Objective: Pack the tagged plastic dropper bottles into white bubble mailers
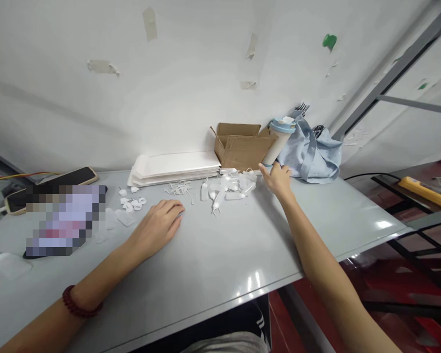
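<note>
My left hand [161,223] lies on the grey table, palm down with fingers stretched out and nothing visible in it. Just beyond its fingertips is a little heap of thin white pieces [182,189]. My right hand [277,177] reaches to the back of the table with its fingers apart, beside the right end of a pile of small white plastic tubes [222,189] with thin wire-like ends. Nothing shows in its fingers, though their undersides are hidden. Several small white ring-shaped pieces [133,204] are scattered beyond my left wrist.
An open cardboard box [246,153] stands against the wall, left of a cup with a blue lid [282,126] and a light blue cloth bag [321,157]. A stack of white envelopes [176,164], a phone [59,185] and a blurred-out flat item [69,220] lie left.
</note>
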Action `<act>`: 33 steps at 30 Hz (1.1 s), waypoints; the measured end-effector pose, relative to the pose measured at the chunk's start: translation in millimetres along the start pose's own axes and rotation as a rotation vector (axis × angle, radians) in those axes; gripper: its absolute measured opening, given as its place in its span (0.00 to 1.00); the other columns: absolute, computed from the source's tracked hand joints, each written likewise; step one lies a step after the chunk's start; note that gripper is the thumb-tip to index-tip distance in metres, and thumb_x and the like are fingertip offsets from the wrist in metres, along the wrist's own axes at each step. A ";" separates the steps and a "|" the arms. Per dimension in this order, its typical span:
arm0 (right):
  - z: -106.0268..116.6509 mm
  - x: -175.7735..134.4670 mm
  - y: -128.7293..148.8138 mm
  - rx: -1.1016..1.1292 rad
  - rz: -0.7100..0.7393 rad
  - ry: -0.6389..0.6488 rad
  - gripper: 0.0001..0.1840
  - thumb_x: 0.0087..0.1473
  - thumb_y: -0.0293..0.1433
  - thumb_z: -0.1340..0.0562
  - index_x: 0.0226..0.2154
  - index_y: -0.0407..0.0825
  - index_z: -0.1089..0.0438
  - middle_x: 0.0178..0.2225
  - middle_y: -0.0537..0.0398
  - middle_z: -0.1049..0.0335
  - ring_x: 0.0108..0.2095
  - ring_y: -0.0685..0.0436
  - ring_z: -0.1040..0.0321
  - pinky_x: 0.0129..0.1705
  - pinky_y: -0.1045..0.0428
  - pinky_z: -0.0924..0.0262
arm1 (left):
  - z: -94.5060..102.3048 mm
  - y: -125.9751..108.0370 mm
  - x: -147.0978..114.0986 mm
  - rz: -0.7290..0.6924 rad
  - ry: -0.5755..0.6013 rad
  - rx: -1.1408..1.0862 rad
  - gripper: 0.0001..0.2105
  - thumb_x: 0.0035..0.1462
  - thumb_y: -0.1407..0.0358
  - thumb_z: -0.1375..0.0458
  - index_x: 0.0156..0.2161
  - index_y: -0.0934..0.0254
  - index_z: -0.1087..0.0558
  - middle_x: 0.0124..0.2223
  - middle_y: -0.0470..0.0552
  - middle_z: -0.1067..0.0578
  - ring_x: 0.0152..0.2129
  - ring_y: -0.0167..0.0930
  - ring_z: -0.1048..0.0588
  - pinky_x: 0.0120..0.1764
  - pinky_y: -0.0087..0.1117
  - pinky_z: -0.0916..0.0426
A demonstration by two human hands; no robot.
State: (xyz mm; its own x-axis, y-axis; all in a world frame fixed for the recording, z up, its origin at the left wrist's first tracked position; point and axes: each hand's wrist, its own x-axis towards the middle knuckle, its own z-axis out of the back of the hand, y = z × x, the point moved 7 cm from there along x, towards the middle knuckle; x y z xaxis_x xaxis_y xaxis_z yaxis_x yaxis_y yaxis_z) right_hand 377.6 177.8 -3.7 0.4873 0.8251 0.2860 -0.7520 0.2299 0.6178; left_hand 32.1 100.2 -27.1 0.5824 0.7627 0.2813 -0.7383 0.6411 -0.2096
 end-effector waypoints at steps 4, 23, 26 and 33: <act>-24.0 9.2 -13.6 0.138 -0.020 0.119 0.39 0.58 0.56 0.57 0.44 0.40 0.31 0.45 0.35 0.30 0.50 0.31 0.37 0.50 0.42 0.45 | -0.4 0.3 0.1 -0.004 -0.002 0.003 0.14 0.63 0.66 0.56 0.44 0.67 0.30 0.47 0.57 0.28 0.44 0.39 0.30 0.48 0.44 0.35; -9.8 17.9 -29.3 0.087 -0.026 0.476 0.18 0.36 0.26 0.32 0.35 0.45 0.31 0.17 0.60 0.33 0.16 0.49 0.36 0.25 0.53 0.38 | 0.7 0.7 0.2 -0.008 -0.017 0.006 0.15 0.62 0.65 0.56 0.44 0.67 0.29 0.47 0.57 0.27 0.44 0.40 0.29 0.47 0.45 0.34; -4.8 16.4 -22.4 0.111 0.003 0.469 0.13 0.44 0.25 0.39 0.37 0.44 0.31 0.14 0.62 0.36 0.14 0.51 0.39 0.21 0.55 0.40 | 0.6 0.3 0.1 -0.012 -0.012 0.014 0.15 0.62 0.65 0.56 0.45 0.68 0.29 0.47 0.57 0.27 0.44 0.40 0.30 0.48 0.45 0.34; 4.6 22.5 -13.5 0.046 0.127 0.266 0.18 0.50 0.26 0.45 0.45 0.42 0.32 0.28 0.51 0.26 0.28 0.46 0.29 0.34 0.51 0.35 | -1.5 1.8 -0.3 -0.014 -0.015 0.031 0.15 0.63 0.65 0.57 0.45 0.67 0.30 0.47 0.57 0.27 0.44 0.40 0.30 0.48 0.45 0.34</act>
State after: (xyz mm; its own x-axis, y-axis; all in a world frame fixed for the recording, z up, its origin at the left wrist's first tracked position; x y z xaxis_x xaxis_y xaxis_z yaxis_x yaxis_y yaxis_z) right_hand 400.7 190.8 -2.3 0.2524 0.9535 0.1649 -0.7755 0.0974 0.6238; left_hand 31.2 101.2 -29.0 0.5876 0.7525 0.2975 -0.7405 0.6482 -0.1771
